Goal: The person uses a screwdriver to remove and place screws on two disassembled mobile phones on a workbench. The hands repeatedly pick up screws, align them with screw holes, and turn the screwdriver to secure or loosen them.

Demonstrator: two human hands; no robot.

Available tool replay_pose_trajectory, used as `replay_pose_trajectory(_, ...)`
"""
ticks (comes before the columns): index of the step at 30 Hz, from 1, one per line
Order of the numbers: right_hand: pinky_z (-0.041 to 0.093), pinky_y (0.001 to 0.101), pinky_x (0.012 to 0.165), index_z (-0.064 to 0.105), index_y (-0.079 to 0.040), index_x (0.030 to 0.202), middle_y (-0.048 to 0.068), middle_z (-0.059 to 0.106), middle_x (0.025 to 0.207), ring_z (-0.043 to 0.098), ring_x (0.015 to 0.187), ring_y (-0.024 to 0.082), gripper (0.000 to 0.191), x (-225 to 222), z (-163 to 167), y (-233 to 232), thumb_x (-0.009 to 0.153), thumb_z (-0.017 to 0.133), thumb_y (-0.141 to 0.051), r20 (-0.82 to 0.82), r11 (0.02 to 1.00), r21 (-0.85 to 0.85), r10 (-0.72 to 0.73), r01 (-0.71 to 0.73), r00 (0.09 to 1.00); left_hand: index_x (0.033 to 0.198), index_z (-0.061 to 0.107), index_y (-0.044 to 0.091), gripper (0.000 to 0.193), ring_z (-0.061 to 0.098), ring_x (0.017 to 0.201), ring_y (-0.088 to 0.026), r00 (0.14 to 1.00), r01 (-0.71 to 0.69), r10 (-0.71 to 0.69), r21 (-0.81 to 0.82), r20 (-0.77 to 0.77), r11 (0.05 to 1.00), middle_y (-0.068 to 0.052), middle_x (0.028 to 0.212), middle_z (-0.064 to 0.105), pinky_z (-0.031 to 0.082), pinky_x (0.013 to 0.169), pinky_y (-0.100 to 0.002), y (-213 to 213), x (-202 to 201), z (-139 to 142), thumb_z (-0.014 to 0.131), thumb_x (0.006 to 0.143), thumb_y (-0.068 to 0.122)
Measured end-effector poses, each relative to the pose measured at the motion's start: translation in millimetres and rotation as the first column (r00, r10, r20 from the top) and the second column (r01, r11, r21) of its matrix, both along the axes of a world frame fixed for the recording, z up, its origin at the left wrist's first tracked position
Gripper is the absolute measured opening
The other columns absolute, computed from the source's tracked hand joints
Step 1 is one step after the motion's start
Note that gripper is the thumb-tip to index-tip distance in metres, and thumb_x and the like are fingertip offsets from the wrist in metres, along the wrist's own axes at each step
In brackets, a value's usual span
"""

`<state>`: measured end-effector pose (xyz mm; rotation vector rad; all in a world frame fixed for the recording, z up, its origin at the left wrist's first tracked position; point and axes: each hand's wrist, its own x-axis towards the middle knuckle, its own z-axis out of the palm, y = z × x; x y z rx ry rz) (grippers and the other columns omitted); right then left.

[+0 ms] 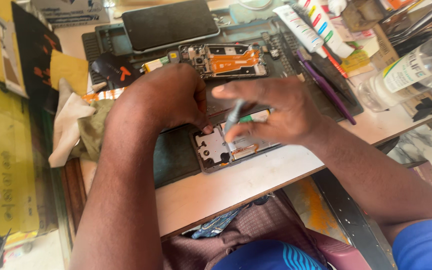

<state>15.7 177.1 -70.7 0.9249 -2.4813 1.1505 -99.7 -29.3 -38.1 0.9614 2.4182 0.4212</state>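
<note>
Step in hand: I judge this to be work inside the opened phone [228, 146], at the metal shield plate near its camera end, with a tool tip set against the plate.
Left hand [168, 97]: curled into a loose fist, fingertips pressing on the phone's top edge to pin it down; it grasps nothing that I can see.
Right hand [281, 112]: grip closed around a slim grey tool [232, 120], held like a pen between thumb and fingers, tip pointing down at the plate; whether it is a screwdriver or tweezers I cannot tell, the shaft is blurred.
Where the phone lies: flat, back open, on the dark repair mat [176, 155], near the front edge of the pale worktop [256, 175].
Nearby: a second opened phone body with orange flex cable [226, 61] behind the hands; a purple toothbrush [326, 87] to the right, well apart.
Next move calls for: a steady tip and firm hold-down, since the parts look small and the mat edge is near.
</note>
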Motion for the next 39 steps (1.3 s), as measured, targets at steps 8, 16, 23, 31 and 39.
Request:
replay_pose_trajectory(8, 0.071, 0.0267, 0.088, 0.053, -0.010, 0.150, 0.006, 0.074, 0.132, 0.081, 0.104, 0.018, 0.059, -2, -3, 4, 0.099, 0.082, -0.012, -0.061, 0.992, -0.014, 0.126, -0.127, 0.990, 0.084, 0.081, 0.014, 0.032, 0.075, 0.082, -0.025, 1.000, -0.003, 0.003, -0.015, -0.004, 1.000, -0.007, 0.086, 0.079, 0.058, 0.078, -0.041, 3, 0, -1, 0.096, 0.059, 0.028)
replay_pose_trajectory(16, 0.066, 0.0295, 0.088, 0.054, -0.010, 0.144, 0.010, 0.071, 0.129, 0.078, 0.100, 0.017, 0.056, 3, 2, 6, 0.095, 0.081, -0.013, 0.027, 0.997, -0.037, 0.071, -0.070, 0.997, 0.081, 0.082, 0.014, 0.030, 0.074, 0.081, -0.024, 1.000, -0.007, 0.007, -0.012, -0.008, 1.000, -0.006, 0.084, 0.079, 0.058, 0.077, -0.041, 2, 0, -1, 0.096, 0.058, 0.028)
replay_pose_trajectory(23, 0.067, 0.0298, 0.094, 0.047, -0.010, 0.149, 0.013, 0.068, 0.134, 0.075, 0.114, 0.020, 0.059, -5, -4, 3, 0.098, 0.078, -0.011, -0.027, 0.972, -0.111, 0.205, -0.207, 0.978, 0.081, 0.081, 0.014, 0.027, 0.075, 0.080, -0.025, 1.000, -0.002, 0.002, 0.002, -0.009, 1.000, -0.006, 0.084, 0.078, 0.058, 0.076, -0.040, 2, 0, -4, 0.095, 0.061, 0.026)
replay_pose_trajectory(31, 0.071, 0.0263, 0.087, 0.048, -0.013, 0.148, 0.007, 0.071, 0.132, 0.078, 0.112, 0.019, 0.056, -3, -9, 2, 0.100, 0.077, -0.010, 0.107, 0.969, -0.165, 0.204, -0.185, 0.973, 0.083, 0.081, 0.014, 0.033, 0.075, 0.082, -0.026, 1.000, 0.013, -0.012, 0.035, -0.020, 0.999, -0.007, 0.086, 0.078, 0.057, 0.079, -0.041, 1, -3, -7, 0.097, 0.058, 0.029)
replay_pose_trajectory(39, 0.071, 0.0218, 0.074, 0.045, -0.014, 0.148, 0.013, 0.064, 0.135, 0.079, 0.114, 0.023, 0.062, -1, -6, 1, 0.097, 0.079, -0.007, 0.114, 0.986, -0.096, 0.144, -0.134, 0.983, 0.078, 0.081, 0.012, 0.028, 0.075, 0.080, -0.025, 1.000, 0.011, -0.011, 0.027, 0.000, 1.000, -0.008, 0.083, 0.079, 0.058, 0.076, -0.041, 0, -1, -6, 0.095, 0.059, 0.026)
